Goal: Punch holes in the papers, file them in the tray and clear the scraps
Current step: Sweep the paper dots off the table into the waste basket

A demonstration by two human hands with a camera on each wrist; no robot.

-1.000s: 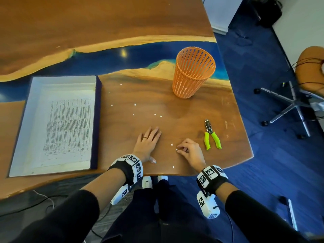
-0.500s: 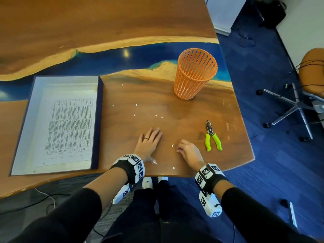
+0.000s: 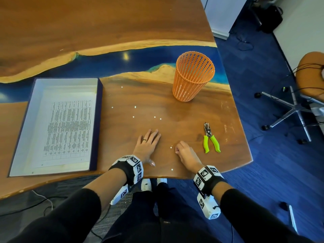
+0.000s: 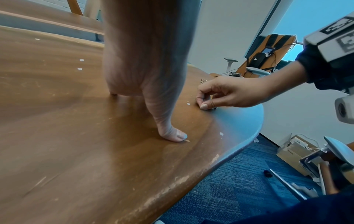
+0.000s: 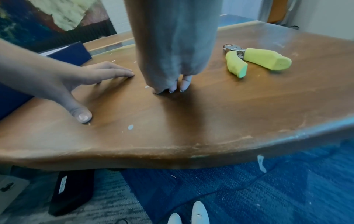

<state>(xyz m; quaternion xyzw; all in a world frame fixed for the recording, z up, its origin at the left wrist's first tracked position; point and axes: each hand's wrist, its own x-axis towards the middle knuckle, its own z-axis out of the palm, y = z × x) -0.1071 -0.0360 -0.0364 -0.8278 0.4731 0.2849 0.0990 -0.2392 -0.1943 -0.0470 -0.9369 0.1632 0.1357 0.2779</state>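
Several small white paper scraps lie scattered on the wooden table; one scrap (image 3: pixel 171 147) sits just left of my right hand (image 3: pixel 177 151), another (image 3: pixel 172 169) near the front edge. My right hand's thumb and fingers (image 4: pixel 203 104) pinch together down on the tabletop, knuckles up; what they pinch is hidden. My left hand (image 3: pixel 147 146) lies flat on the wood with straight fingers, its thumb (image 4: pixel 173 135) pressed down. The green-handled hole punch (image 3: pixel 211 139) lies free to the right of my right hand. The navy tray (image 3: pixel 99 120) at left holds a printed sheet (image 3: pixel 68 127).
An orange mesh basket (image 3: pixel 192 78) stands upright at the back right of the table. More scraps (image 3: pixel 154 117) dot the wood between basket and hands. The table's front edge (image 5: pixel 172 150) runs just behind my wrists. An office chair (image 3: pixel 310 76) stands on the blue carpet at right.
A scrap that lay at my right fingertips a second ago no longer shows; the fingers have closed over that spot. The left hand has stayed flat in place.
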